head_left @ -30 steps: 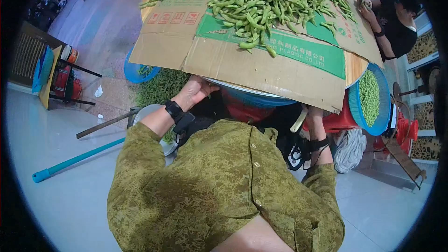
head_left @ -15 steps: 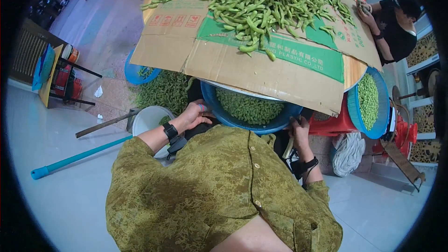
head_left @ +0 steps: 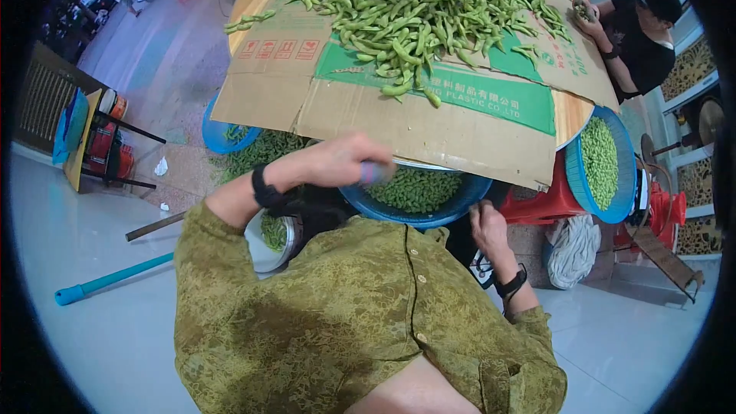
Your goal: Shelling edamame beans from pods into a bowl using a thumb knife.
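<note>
A blue basin [head_left: 433,221] of shelled green beans [head_left: 418,190] sits close against my front, partly under the cardboard's near edge. My left hand [head_left: 349,161] is raised over the basin's left side, just at that edge. Its fingers are smeared by motion, with a bluish-purple band on one; whether it holds anything is unclear. At the basin's right rim, my right hand [head_left: 489,228] has its fingers bent against the edge. Bean pods [head_left: 414,15] lie heaped on the flattened cardboard [head_left: 345,107] covering the table.
More shelled beans fill a blue basket [head_left: 619,172] on a red stool [head_left: 537,199] at right. A white bucket [head_left: 268,261] stands by my left side, near a teal pole [head_left: 115,284]. A person in black [head_left: 644,46] handles something at the table's far right.
My left hand has left the basin's left side and swung up and right over it. My right hand stays at the right rim, slightly lower. The view has shifted a little.
</note>
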A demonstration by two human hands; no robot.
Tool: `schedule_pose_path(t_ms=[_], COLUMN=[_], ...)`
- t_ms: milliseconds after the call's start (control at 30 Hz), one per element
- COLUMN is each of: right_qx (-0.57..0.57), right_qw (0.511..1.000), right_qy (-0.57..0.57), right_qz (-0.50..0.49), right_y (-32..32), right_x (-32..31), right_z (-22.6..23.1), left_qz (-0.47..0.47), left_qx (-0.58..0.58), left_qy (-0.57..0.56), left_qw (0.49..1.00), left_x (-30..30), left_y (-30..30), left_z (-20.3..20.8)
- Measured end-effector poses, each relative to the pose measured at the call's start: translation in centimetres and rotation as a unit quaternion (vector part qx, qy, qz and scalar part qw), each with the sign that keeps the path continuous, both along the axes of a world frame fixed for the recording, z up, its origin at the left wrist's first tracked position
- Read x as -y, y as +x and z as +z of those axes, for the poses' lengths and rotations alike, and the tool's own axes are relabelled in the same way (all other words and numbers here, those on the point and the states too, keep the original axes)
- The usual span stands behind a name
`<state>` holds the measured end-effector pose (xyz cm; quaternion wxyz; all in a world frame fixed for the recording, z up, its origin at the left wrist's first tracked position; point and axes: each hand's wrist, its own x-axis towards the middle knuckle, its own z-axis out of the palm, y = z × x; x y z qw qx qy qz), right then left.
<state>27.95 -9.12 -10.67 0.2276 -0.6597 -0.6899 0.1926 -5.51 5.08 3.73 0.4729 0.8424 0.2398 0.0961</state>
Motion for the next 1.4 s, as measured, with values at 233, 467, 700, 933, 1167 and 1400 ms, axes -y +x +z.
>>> schedule_pose_path(t_ms=[233, 467, 700, 933, 1167, 1400], right_qx=[-0.250, -0.548, -0.645, -0.717, -0.696, -0.638], right_qw=[0.968, 0.836, 0.762, 0.684, 0.703, 0.764], right_qy=[-0.004, -0.014, -0.051, -0.136, -0.138, -0.092], right_qz=[0.015, -0.022, -0.036, 0.010, 0.043, 0.034], right_y=[-3.7, -5.3, -8.3, -10.3, -10.7, -11.2], right_x=[-1.5, -4.6, -6.0, -5.6, -5.0, -4.8], right_z=[6.2, 9.7, 10.5, 10.4, 10.0, 9.4], left_qz=[0.121, 0.068, 0.156, 0.218, 0.254, 0.247], left_qx=[0.019, -0.030, 0.136, 0.226, 0.187, 0.216], left_qy=[0.432, 0.490, 0.171, -0.035, -0.241, -0.135], left_qw=[0.894, 0.868, 0.963, 0.949, 0.918, 0.935], left_x=[-8.3, -9.0, -2.9, 1.4, 2.1, 2.8], left_y=[8.4, 9.2, 8.4, 6.5, 5.7, 5.7], left_z=[-2.9, -2.3, -0.1, -3.0, -2.6, -3.6])
